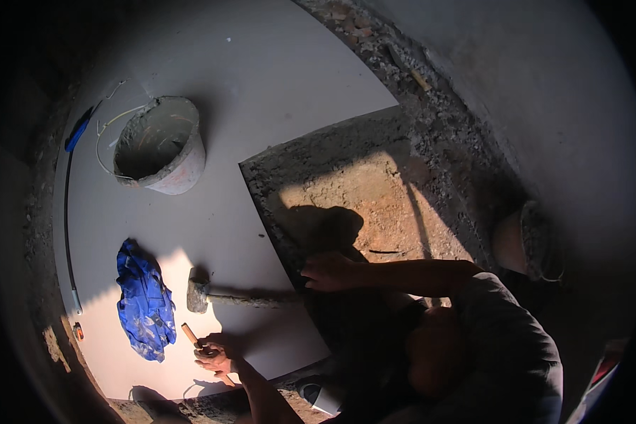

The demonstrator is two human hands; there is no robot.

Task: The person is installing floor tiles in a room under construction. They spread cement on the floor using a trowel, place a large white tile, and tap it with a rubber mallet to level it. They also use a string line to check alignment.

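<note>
My left hand, at the lower edge of a large pale slab, is closed round a slim wooden stick or handle whose ends poke out on both sides. My right hand reaches in from the right in shade, its fingers loosely stretched at the slab's side edge; nothing shows in them. Just below those fingers ends the handle of a dirty mallet, which lies on the slab with its grey head to the left. A crumpled blue cloth, smeared with pale dirt, lies left of the mallet.
A mortar-caked bucket with a wire handle stands on the slab. Left of it lies a long dark rod. Sunlit bare ground adjoins the slab, with rubble along the wall. Another bucket is at the right.
</note>
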